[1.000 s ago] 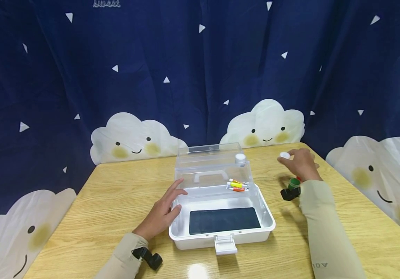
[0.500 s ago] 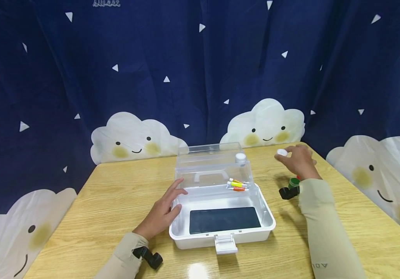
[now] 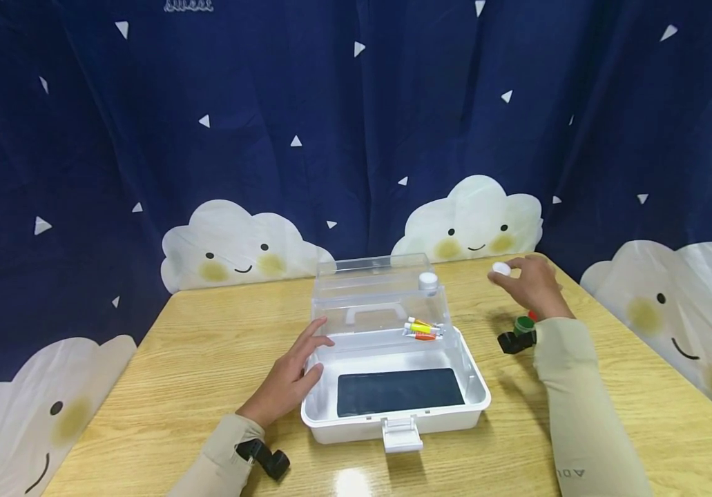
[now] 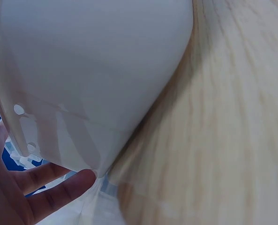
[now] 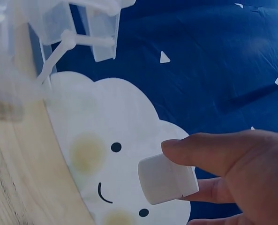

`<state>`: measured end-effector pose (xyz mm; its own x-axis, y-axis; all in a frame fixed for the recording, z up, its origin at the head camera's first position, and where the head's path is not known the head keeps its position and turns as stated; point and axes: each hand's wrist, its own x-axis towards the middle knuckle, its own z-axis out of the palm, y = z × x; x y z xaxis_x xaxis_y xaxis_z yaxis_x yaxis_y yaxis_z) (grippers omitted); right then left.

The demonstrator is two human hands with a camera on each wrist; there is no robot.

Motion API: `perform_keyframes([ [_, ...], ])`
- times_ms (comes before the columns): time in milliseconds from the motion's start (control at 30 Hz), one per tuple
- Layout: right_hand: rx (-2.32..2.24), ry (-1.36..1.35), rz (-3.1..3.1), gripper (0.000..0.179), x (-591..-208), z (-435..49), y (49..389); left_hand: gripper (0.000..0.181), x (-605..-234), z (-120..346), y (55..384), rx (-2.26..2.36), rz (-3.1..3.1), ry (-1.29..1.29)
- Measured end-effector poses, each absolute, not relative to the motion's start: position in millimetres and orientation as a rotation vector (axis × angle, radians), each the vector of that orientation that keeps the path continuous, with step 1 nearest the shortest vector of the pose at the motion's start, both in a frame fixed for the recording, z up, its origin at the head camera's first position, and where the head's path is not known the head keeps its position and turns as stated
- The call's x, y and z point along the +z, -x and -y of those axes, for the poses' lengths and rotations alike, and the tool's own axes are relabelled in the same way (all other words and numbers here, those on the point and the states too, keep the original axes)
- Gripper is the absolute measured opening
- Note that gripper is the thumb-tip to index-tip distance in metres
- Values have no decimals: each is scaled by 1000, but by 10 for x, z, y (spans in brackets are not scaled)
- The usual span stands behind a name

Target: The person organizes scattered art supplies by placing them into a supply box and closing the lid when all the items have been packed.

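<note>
In the head view my right hand is raised over the table's right side and pinches a small white bottle between thumb and fingers. The right wrist view shows the bottle tilted, with a seam near one end. My left hand rests at the left rim of a white plastic storage box, fingers loosely spread. The box's clear lid is raised, and a dark panel lies on its floor. Several paint tubes lie at its back right, below a white-capped bottle.
Beside my right wrist stands a green jar, with a red thing partly hidden behind the hand. The box's latch hangs down at the front. A dark blue curtain with clouds borders the wooden table.
My right hand has shifted slightly left and away from me with the small white bottle. The left hand and the box have stayed in place.
</note>
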<state>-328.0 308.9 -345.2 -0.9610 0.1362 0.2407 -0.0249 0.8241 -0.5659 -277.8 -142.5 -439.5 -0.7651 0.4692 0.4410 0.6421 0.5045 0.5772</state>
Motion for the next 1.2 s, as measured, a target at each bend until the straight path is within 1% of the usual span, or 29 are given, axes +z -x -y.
perform_keyframes([
  [200,858,24,2708,56,-3415,-3039,3264,40,-4402,1426,2781,-1114,2521,947],
  [467,878,5,2674,54,-3354,-2983,3240,39,-4398,1432,2780,-1109,2508,970],
  [833,901,36,2686,60,-3254,-2905,3203,38,-4395,1431,2775,-1108,2525,953],
  [1200,942,20,2683,58,-3222,-2832,3204,38,-4409,1441,2793,-1097,2505,986],
])
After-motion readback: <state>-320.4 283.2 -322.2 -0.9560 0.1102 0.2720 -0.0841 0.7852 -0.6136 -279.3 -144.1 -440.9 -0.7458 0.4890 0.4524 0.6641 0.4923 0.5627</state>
